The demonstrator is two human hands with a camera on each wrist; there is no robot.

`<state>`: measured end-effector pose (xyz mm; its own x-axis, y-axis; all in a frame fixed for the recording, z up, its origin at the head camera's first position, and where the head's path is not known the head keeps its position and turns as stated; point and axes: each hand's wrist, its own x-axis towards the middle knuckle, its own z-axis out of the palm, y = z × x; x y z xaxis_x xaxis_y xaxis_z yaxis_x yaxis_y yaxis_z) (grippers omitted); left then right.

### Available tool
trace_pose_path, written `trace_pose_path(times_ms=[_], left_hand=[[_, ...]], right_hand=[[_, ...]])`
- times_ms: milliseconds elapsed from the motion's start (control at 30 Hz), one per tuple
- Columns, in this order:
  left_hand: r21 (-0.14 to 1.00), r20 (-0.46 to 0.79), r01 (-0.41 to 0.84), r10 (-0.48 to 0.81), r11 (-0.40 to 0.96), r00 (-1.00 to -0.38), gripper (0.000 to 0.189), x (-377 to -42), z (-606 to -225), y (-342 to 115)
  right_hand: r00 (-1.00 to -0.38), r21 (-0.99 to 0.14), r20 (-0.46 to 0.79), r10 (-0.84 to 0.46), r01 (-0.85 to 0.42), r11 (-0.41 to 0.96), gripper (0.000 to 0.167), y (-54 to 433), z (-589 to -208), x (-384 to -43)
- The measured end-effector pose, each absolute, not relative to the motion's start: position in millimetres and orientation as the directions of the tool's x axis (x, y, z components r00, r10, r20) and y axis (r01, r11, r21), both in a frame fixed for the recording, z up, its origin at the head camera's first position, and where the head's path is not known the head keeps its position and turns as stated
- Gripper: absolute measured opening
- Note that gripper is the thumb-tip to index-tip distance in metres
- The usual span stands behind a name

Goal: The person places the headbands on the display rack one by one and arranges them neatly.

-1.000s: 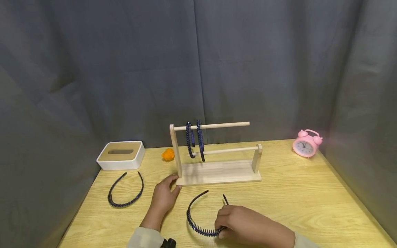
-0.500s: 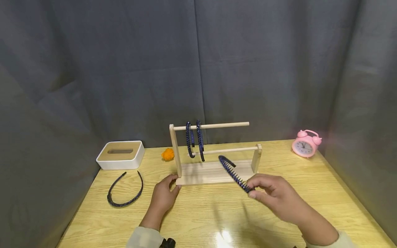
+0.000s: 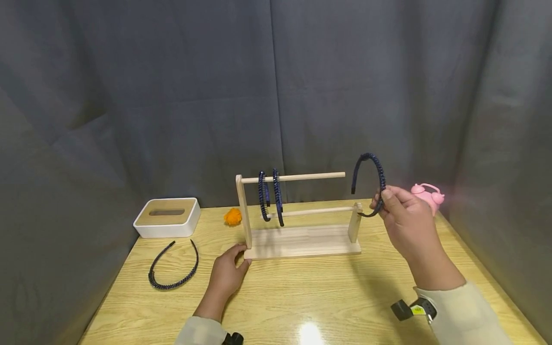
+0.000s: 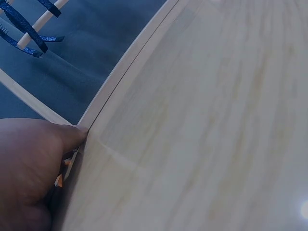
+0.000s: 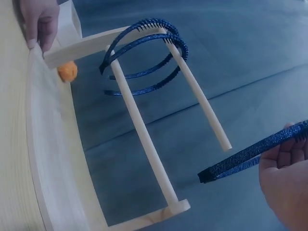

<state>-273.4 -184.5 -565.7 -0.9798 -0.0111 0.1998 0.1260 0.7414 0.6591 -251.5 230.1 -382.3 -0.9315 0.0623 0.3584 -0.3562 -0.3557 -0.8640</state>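
- Since half a second ago, the right hand (image 3: 405,223) has been raising a dark blue headband (image 3: 381,175) and shifting it rightward; it is now standing as an upright arc, where it was slanting low before the rack (image 3: 302,242).
- The alarm clock (image 3: 433,197), behind the right fingers, is now hiding its dial behind that hand; earlier the dial was showing.
- The left hand (image 3: 227,274) is keeping its place at the rack's left front corner, and two hanging headbands (image 3: 278,191) are remaining over the upper rod (image 3: 315,176), left of the right fingers.
- The right fingers are pinching the raised headband low on its right side, well above the desk (image 3: 267,306); that forearm is reaching up from the lower right.
- The left fingers and thumb are holding the rack's corner, the hand lying low.
- A loose headband (image 3: 172,286) is lying left of the left fingers, a tissue box (image 3: 168,231) is sitting beyond it, and an orange pompom (image 3: 233,217) is resting behind the left fingers.
- In the head view, the raised headband's lower end is overlapping the rack's right post; the right wrist view is showing them apart, with the headband's tip near the upper rod's free end.
- The left wrist view is showing closely how the left hand is touching the base's edge.
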Motion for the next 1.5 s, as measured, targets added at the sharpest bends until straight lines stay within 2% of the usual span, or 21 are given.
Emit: trace_pose_path(times_ms=[200,433,600,733,967,1200,1500], left_hand=[[0.663,0.2,0.128,-0.011,0.737,-0.98,0.041,-273,-565,-184],[0.662,0.206,0.135,-0.006,0.737,-0.979,0.04,-273,-565,-184],[0.655,0.21,0.135,-0.008,0.743,-0.978,0.04,-274,-564,-184],[0.662,0.209,0.136,-0.007,0.737,-0.978,0.04,-275,-565,-184],[0.672,0.199,0.13,-0.009,0.729,-0.98,0.041,-274,-565,-184],[0.675,0.187,0.115,-0.019,0.729,-0.982,0.041,-271,-566,-184],[0.66,0.211,0.135,-0.009,0.739,-0.978,0.04,-272,-565,-184]], right_hand=[[-0.965,-0.878,0.261,0.035,-0.252,-0.407,0.019,225,-385,-277],[-0.993,-0.967,0.112,0.026,-0.115,-0.229,0.018,206,-390,-297],[-0.998,-0.98,0.063,0.022,-0.067,-0.187,0.025,185,-390,-307],[-0.999,-0.985,0.042,0.005,-0.042,-0.168,0.034,167,-393,-311],[-0.999,-0.988,0.019,-0.039,-0.013,-0.155,0.039,138,-397,-315],[-0.997,-0.985,0.006,-0.071,0.007,-0.171,0.034,112,-401,-321],[-0.994,-0.99,0.009,-0.105,0.006,-0.139,0.035,102,-402,-322]])
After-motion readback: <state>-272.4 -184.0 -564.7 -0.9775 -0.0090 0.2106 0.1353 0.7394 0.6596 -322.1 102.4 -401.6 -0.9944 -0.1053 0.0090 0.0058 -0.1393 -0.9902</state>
